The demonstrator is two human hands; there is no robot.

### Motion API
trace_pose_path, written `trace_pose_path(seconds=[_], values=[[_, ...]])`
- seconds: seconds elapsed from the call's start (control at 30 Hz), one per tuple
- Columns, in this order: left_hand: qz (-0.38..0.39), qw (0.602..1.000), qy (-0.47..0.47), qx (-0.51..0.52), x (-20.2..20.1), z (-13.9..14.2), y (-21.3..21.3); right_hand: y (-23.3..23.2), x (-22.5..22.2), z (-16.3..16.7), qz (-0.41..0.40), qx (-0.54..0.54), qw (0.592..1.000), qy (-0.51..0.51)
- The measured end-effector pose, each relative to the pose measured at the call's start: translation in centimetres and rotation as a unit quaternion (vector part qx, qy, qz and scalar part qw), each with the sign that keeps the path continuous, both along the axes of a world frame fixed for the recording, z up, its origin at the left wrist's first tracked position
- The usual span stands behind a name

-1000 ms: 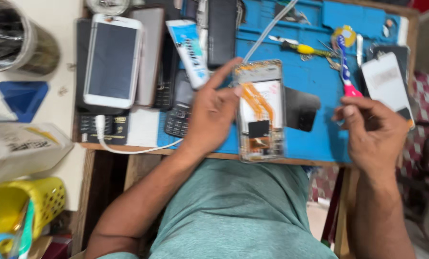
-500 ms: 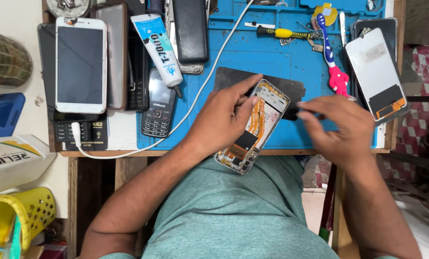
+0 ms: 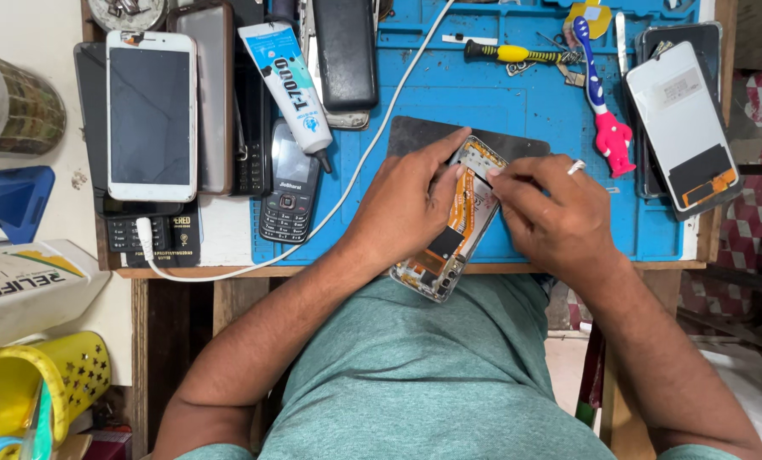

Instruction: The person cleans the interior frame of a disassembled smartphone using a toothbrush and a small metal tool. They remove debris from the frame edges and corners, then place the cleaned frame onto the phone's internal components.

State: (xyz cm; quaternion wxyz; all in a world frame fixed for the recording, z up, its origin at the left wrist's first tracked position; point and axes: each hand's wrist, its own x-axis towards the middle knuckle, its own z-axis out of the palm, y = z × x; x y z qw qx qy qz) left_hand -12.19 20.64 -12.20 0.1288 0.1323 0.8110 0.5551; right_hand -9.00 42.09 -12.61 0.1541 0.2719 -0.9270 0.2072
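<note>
Left hand point(image 3: 406, 209) curled over an opened phone point(image 3: 453, 226) on a blue mat point(image 3: 483, 94), fingers pressing its upper edge, right hand point(image 3: 551, 217) pinched shut on a thin tool point(image 3: 575, 167) just beside them, white cable point(image 3: 372, 145) left of the fingers

A wooden workbench point(image 3: 568, 267) seen from above, its top covered by a blue work mat point(image 3: 483, 94), with a strip of white surface point(image 3: 223, 230) showing at the mat's left edge. To the left of the bench lies a pale cream surface point(image 3: 31, 25) in even, bright daylight, and a yellow perforated basket point(image 3: 53, 379) sits low in the left corner. To the right, a red and white checked cloth point(image 3: 760, 162) shows beyond the bench edge, above a pale floor point(image 3: 568, 366)
</note>
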Motion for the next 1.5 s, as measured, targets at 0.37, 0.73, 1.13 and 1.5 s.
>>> trace_pose_path(seconds=[0.37,0.73,1.13,1.5], values=[[-0.016,1.000,-0.003,0.008,-0.3,-0.3,0.2,1.0,-1.0,0.1,-0.018,-0.130,0.984,-0.117],[-0.036,0.998,0.044,0.014,-0.5,0.5,0.2,0.2,-2.5,0.6,0.008,0.076,0.989,-0.124],[-0.020,0.999,0.042,0.018,-0.9,0.4,-0.6,3.4,-4.6,0.7,-0.025,0.034,0.992,-0.115],[0.130,0.936,0.079,0.317,-2.1,4.9,-10.1,6.0,-8.2,0.9,-0.087,0.194,0.977,-0.008]])
